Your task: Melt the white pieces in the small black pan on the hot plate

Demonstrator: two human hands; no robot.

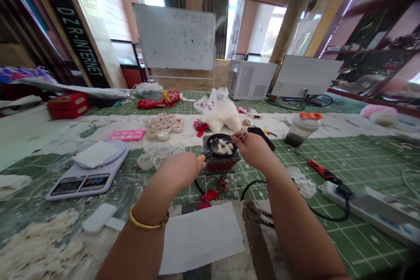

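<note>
My left hand (183, 168) is closed around the wooden handle of a small black frying pan (217, 137). The pan rests on a small hot plate (223, 165) with a reddish front. White lumps (224, 147) lie inside the pan. Pinched in my right hand (251, 146) is a thin stick-like utensil (243, 135), its tip reaching over the pan; its exact kind is too small to tell. Just behind the pan stands a clear plastic bag of white granules (221, 116). Red petals (210, 195) and a white sheet of paper (201, 238) lie in front of the hot plate.
Left are a kitchen scale (88, 170), a pink mould (126, 134) and several small filled cups (166, 126). Right are a phone (261, 136), a shaker cup (302, 129), a red-black screwdriver (324, 171) and a power strip (370, 210). A black cord (252, 186) runs from the hot plate.
</note>
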